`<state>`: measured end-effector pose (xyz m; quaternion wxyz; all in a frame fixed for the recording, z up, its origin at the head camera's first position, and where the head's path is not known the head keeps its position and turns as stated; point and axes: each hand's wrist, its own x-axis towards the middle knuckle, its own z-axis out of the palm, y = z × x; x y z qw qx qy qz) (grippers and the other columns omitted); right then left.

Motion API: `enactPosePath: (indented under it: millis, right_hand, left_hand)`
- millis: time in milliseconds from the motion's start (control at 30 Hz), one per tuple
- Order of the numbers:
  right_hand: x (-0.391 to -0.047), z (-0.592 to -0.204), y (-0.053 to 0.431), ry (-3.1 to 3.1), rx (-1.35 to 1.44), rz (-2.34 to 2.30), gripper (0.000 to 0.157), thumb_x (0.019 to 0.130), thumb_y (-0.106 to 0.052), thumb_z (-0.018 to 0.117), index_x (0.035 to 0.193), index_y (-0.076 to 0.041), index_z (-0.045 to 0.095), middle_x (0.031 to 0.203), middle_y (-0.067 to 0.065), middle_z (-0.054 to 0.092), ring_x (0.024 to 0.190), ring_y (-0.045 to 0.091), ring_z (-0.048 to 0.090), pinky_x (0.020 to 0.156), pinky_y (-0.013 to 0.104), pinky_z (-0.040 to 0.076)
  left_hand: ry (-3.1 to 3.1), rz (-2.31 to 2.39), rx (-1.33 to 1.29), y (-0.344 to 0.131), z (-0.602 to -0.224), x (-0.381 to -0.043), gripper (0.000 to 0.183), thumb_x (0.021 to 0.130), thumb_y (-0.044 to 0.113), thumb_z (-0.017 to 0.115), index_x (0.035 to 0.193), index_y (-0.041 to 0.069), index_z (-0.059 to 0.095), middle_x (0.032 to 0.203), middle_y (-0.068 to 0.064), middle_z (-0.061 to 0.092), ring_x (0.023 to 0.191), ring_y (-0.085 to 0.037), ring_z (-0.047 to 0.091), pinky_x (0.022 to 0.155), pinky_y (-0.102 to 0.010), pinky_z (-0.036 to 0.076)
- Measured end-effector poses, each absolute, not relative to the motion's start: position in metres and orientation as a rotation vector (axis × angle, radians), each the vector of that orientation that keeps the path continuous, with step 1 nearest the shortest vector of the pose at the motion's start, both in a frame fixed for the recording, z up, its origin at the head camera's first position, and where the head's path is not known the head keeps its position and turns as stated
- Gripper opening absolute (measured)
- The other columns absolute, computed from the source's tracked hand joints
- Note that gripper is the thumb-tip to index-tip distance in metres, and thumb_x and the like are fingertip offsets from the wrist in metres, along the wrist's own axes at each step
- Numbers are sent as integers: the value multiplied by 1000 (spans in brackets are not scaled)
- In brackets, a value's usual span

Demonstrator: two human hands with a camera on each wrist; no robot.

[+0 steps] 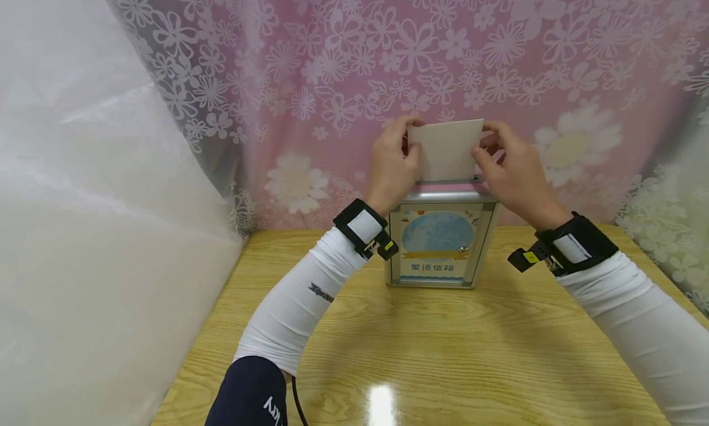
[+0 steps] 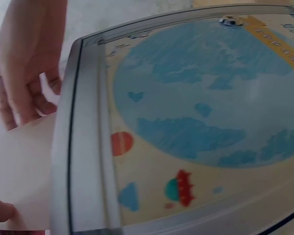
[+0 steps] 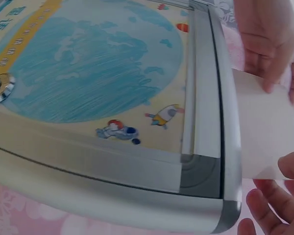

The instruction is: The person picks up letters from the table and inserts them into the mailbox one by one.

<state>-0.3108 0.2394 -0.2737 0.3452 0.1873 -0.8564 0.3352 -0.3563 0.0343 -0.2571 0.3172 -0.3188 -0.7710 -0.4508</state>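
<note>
A plain whitish card or envelope (image 1: 447,150) stands upright at the top of a silver-framed letter box (image 1: 437,241), its lower edge down at the top opening. My left hand (image 1: 394,161) pinches the card's left edge between thumb and fingers. On the opposite edge, the thumb and fingers of my right hand (image 1: 512,170) grip it the same way. The box front carries a blue planet picture, Chinese lettering and, in the right wrist view, a round keyed lock (image 3: 1,88). In that view the card (image 3: 264,127) sticks out past the box's top edge.
The box stands on a wood-grain table (image 1: 354,340) near its back edge. Behind it hangs a pink curtain (image 1: 354,93) with white flowers. A whitish sheet (image 1: 111,229) covers the left side, and a dark cable (image 1: 298,401) hangs by the left elbow.
</note>
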Motion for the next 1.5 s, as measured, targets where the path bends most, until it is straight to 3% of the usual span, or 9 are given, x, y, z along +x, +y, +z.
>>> enactPosePath:
  millis: [133, 367, 767, 1000, 1500]
  right_hand:
    - [-313, -273, 240, -2191, 494, 857, 44, 96, -13, 53, 139, -11, 43, 88, 11, 59, 70, 17, 47, 65, 29, 37]
    - [-313, -282, 243, -2216, 493, 778, 24, 96, -13, 54, 116, -2, 62, 81, 10, 55, 66, 17, 42, 57, 34, 33]
    - [-311, -295, 249, -2329, 489, 774, 20, 93, -14, 59, 97, 1, 71, 98, 14, 62, 89, 30, 44, 77, 50, 33]
    - [-309, -297, 251, -2339, 516, 755, 21, 94, -16, 57, 97, -1, 72, 102, 14, 64, 90, 32, 44, 72, 47, 33]
    - [-301, -298, 261, -2308, 509, 766, 22, 94, -15, 56, 100, 0, 71, 108, 16, 63, 100, 33, 46, 84, 54, 35]
  left_hand:
    - [-2108, -1167, -834, 35, -267, -355, 29, 88, -2, 57, 114, 10, 61, 79, -3, 53, 67, -11, 46, 58, -22, 39]
    - [-2193, -1096, -841, 36, -280, -354, 28, 88, 1, 58, 114, 11, 63, 80, -2, 57, 67, -9, 47, 59, -22, 40]
    - [-2304, -772, -813, 35, -297, -349, 17, 90, 8, 58, 98, 14, 72, 91, 3, 64, 82, -11, 48, 70, -26, 42]
    - [-2298, -708, -825, 34, -301, -348, 18, 93, 10, 54, 93, 13, 72, 94, 0, 63, 85, -14, 48, 74, -27, 42]
    - [-2243, -766, -884, 32, -304, -346, 20, 94, 14, 50, 98, 11, 69, 97, -2, 61, 88, -14, 47, 75, -27, 42]
